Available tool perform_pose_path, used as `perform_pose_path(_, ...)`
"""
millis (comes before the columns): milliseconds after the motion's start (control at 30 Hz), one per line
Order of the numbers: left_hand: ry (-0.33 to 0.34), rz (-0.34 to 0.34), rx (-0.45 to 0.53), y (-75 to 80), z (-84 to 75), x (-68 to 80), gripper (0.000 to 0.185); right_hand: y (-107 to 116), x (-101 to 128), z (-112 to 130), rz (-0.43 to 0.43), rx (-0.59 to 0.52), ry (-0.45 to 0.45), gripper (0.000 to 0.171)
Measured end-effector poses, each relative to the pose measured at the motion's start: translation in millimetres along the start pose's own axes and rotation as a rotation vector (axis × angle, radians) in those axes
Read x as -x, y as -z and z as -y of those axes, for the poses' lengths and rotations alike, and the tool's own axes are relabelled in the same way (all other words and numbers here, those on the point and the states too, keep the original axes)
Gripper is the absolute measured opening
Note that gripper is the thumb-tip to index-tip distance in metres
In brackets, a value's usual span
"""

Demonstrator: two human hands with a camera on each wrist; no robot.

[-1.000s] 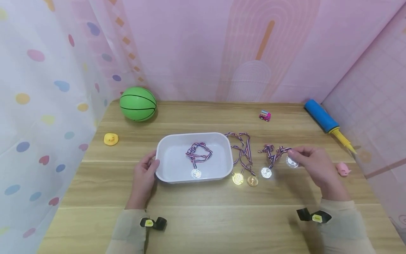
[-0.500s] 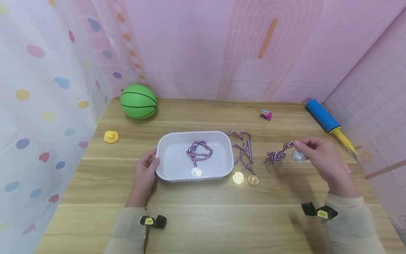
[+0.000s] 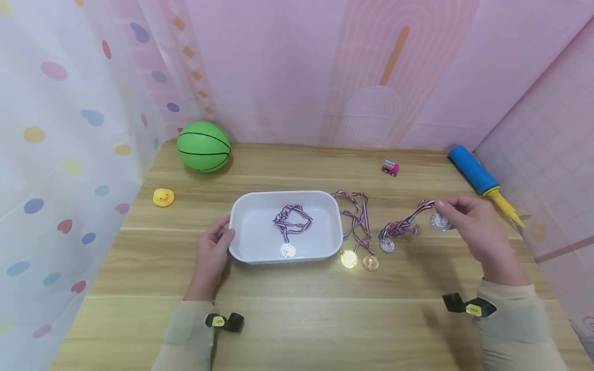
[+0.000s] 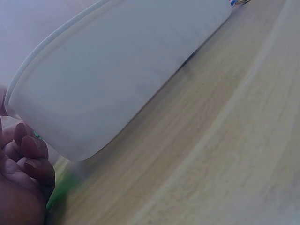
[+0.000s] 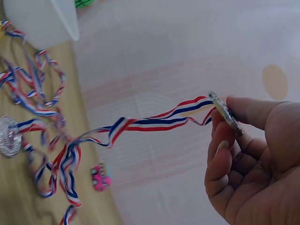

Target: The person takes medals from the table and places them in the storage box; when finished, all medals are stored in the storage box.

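My right hand (image 3: pixel 473 219) pinches a silver medal (image 3: pixel 439 221) (image 5: pixel 226 114) by its edge, lifted above the table. Its striped ribbon (image 3: pixel 408 221) (image 5: pixel 140 124) trails left and down, tangled with the ribbon of a second silver medal (image 3: pixel 386 245) (image 5: pixel 8 136) that lies on the wood. My left hand (image 3: pixel 214 247) (image 4: pixel 23 173) grips the left rim of a white tray (image 3: pixel 241 211) (image 4: pixel 122 75). Inside the tray lies one silver medal (image 3: pixel 287 250) with its ribbon. Two gold medals (image 3: pixel 349 258) sit just right of the tray.
The wooden table (image 3: pixel 301 319) has a green ball (image 3: pixel 203 146) at back left and a yellow duck (image 3: pixel 163 197) near the left edge. A pink toy car (image 3: pixel 389 167) (image 5: pixel 100 176) and a blue pump (image 3: pixel 473 170) lie at the back right. Pink walls enclose the back and right.
My right hand has raised the pinched silver medal and drawn it right; the tangled ribbon stretched out, dragging the second silver medal slightly left. The left hand stayed on the tray.
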State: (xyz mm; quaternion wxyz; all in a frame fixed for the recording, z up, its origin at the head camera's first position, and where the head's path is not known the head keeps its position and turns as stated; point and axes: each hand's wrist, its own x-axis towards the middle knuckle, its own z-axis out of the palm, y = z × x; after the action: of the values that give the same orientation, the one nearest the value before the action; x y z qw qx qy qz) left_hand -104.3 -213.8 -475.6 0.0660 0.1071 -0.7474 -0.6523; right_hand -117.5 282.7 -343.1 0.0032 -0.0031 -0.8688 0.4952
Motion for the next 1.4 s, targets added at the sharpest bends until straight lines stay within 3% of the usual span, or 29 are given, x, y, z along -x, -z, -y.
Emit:
perform_pose_path(133, -0.003, -0.008, 0.012, 0.3, -0.3, 0.7, 0.036, 9, 0, 11, -0.008, -0.144, 0.036, 0.010)
perform_pose_path(267, -0.004, -0.008, 0.010, 0.3, -0.6, 1.1, 0.036, 17, 0, 21, 0.013, -0.319, 0.066, 0.011)
perform_pose_path(400, -0.013, -0.004, 0.007, -0.7, -2.0, 1.2, 0.036, 24, 3, 31, -0.007, -0.362, 0.026, 0.014)
perform_pose_path(500, -0.023, -0.003, 0.009, -1.0, -3.8, 0.9, 0.036, 27, 5, 38, -0.033, -0.330, 0.004, 0.019)
perform_pose_path(600, -0.023, -0.003, 0.008, -0.9, -5.1, 1.2, 0.036, 28, 5, 45, -0.044, -0.357, 0.027, 0.016)
perform_pose_path(833, -0.016, -0.002, -0.003, -0.6, -4.4, 1.8, 0.036, 30, -1, 60, -0.007, -0.727, 0.132, 0.010)
perform_pose_path(1033, -0.024, -0.003, 0.010, -1.2, -3.5, 1.6, 0.036, 34, -5, 75, 0.057, -0.943, 0.233, 0.015)
perform_pose_path(1400, -0.007, 0.002, 0.008, -1.5, -4.6, 2.6, 0.037, 28, -4, 114, 0.047, -0.936, 0.212, 0.012)
